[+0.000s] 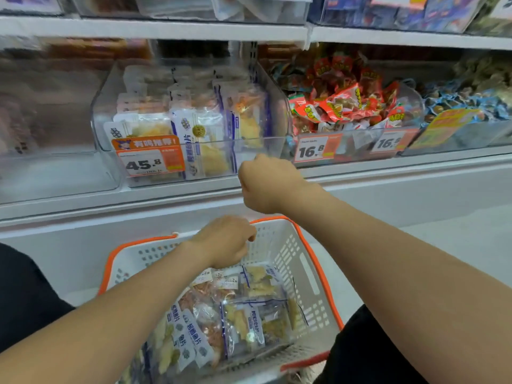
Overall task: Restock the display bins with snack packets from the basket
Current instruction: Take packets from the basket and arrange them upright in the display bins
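Packets are seen heaped in the basket, below the clear bin already part filled with the same kind. They are judged light, soft and slippery, with brittle contents, best pinched at a sealed edge. The left hand is curled over the basket, holding nothing visible. The right hand is loosely fisted by the bin front; whether anything is held cannot be told.
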Tool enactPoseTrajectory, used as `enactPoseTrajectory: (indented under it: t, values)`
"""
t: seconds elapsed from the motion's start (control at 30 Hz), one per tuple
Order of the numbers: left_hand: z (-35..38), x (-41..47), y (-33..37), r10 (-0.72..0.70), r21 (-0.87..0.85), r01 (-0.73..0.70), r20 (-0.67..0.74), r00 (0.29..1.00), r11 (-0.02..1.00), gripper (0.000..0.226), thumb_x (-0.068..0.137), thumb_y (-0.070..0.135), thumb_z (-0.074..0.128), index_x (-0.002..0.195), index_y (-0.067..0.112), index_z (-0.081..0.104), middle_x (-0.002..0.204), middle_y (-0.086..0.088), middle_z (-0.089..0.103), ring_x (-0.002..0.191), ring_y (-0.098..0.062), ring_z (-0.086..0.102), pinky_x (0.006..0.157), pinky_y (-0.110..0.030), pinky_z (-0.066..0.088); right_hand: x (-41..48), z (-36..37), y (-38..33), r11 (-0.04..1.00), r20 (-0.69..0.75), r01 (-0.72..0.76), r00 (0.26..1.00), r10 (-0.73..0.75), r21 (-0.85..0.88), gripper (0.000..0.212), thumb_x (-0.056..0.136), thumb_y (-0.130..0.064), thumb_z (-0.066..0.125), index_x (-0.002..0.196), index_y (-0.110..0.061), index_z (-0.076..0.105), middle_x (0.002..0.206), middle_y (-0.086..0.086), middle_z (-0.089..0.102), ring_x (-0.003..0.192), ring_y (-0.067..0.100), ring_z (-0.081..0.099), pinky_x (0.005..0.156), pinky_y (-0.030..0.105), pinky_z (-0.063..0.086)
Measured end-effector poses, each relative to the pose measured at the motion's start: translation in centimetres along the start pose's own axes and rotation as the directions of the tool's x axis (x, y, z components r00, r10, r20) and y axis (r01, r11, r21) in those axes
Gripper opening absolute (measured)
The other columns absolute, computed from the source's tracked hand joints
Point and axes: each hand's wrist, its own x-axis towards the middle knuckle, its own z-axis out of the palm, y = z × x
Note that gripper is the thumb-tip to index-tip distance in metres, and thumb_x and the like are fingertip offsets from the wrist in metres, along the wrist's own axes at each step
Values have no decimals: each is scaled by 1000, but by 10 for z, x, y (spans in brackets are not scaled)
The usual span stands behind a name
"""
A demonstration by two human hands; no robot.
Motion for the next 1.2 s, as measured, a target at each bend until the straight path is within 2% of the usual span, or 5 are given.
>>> enactPoseTrajectory:
  t: [0.23, 0.5, 0.83, 1.03, 1.2]
  values:
    - [98, 15, 22, 2, -31, 13, 435, 900, 999, 15, 97, 20, 51, 91, 16, 65, 96, -6, 62, 82, -27, 60, 80, -48, 57, -25, 73, 5, 977, 404, 36, 913, 54, -212, 17, 97, -9, 52, 111, -16, 57, 89, 1, 49, 82, 26, 56, 69, 36, 40]
    - [150, 15, 27, 8, 114, -106, 640, 768, 988, 86, 99, -3, 49, 168, 25, 6, 174, 1, -15, 160, -32, 11, 121, -50, 35, -21, 69, 17, 991, 449, -32, 889, 89, -132, 10, 98, -4, 48, 99, -14, 51, 88, 3, 46, 69, 19, 51, 58, 32, 37]
    - [111, 17, 13, -169, -336, 209, 144, 975, 918, 40, 107, 23, 55, 148, 24, 56, 138, -3, 65, 123, -22, 61, 107, -39, 49, -11, 56, 18, 994, 502, -70, 859, 101, -81, 9, 99, -5, 47, 104, -8, 55, 86, 4, 48, 67, 18, 48, 72, 35, 49]
    - [69, 11, 9, -478, -659, 272, -151, 866, 701, 15, 97, 16, 71, 103, 24, 81, 90, 16, 75, 83, 3, 67, 83, -17, 52, -16, 55, 20, 968, 566, -248, 793, 228, -43, 14, 105, -10, 43, 104, -4, 56, 80, 6, 54, 63, 19, 54, 62, 30, 49]
    - [20, -2, 18, -648, -869, 186, -184, 739, 459, 22, 85, 14, 78, 91, 28, 62, 65, -1, 71, 63, -20, 71, 67, -41, 61, -15, 63, 22, 745, 623, -594, 716, 317, 304, 41, 110, -24, 34, 129, 8, 50, 96, 27, 72, 75, 40, 77, 78, 49, 65]
